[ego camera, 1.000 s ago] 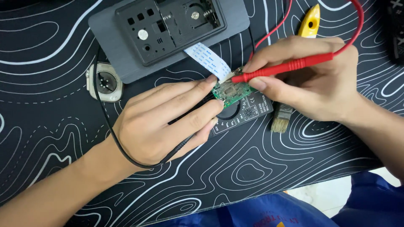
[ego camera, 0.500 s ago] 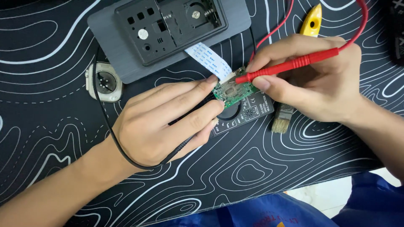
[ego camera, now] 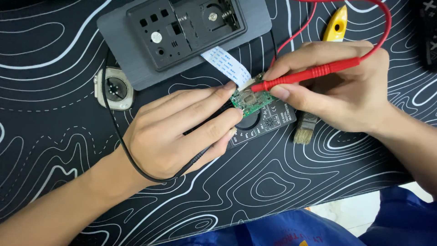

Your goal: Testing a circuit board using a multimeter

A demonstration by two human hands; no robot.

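Over the multimeter (ego camera: pixel 268 120), green circuit board (ego camera: pixel 251 101) under left hand (ego camera: pixel 177 132) fingertips; right hand (ego camera: pixel 337 91) pinching red probe (ego camera: pixel 309 74)

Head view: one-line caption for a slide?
Right hand touches red probe to small green circuit board steadied by left hand.

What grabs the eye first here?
At centre, the right hand holds a red probe with its tip on a small green circuit board, while the left hand steadies that board over a black multimeter. Above them lies an opened grey device, its white ribbon cable running down to the board. Everything sits on a black mat with white contour lines.
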